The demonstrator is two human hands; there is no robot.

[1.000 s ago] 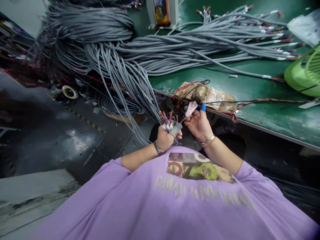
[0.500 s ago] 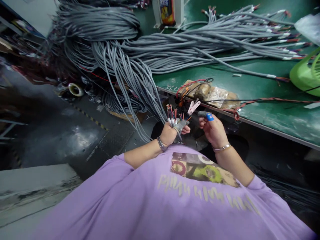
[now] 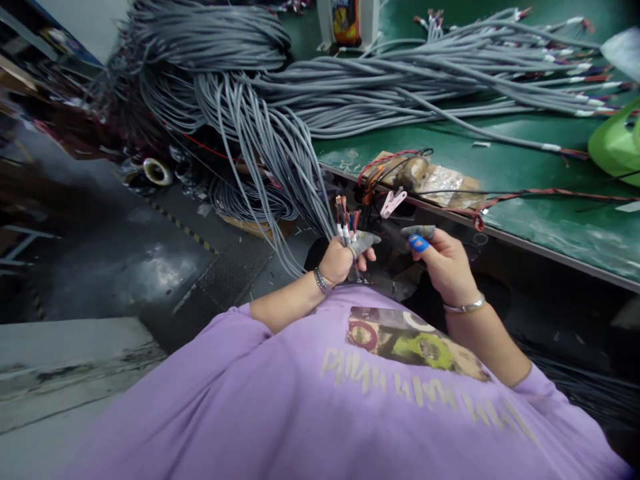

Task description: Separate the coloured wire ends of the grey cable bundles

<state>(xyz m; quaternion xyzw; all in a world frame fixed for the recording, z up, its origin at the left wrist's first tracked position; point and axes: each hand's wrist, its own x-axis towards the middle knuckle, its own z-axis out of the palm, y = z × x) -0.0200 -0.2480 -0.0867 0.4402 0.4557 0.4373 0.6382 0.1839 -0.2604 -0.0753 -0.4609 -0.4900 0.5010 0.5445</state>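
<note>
My left hand (image 3: 345, 257), with a grey cover on its thumb, is closed round the ends of several grey cables. Their white collars and red, blue and dark wire tips (image 3: 345, 217) stick up above the fist. To the right, my right hand (image 3: 443, 257) is apart from the cables, with a grey cover on one finger and blue tape on the thumb. Its thumb and forefinger are near each other, with a small gap and nothing visible between them. A pink clip (image 3: 393, 203) hangs at the table edge between and above the hands.
Grey cable bundles (image 3: 360, 90) lie across the green table (image 3: 550, 173) and droop over its left edge. A taped brown block (image 3: 440, 181) with red and black wires sits at the front edge. A green basket (image 3: 617, 147) stands at the right. Cable coils (image 3: 253, 203) lie below.
My right hand has moved a little right and down, away from my left hand, and its fingers have parted slightly. The left hand still grips the cables. The view has shifted slightly.
</note>
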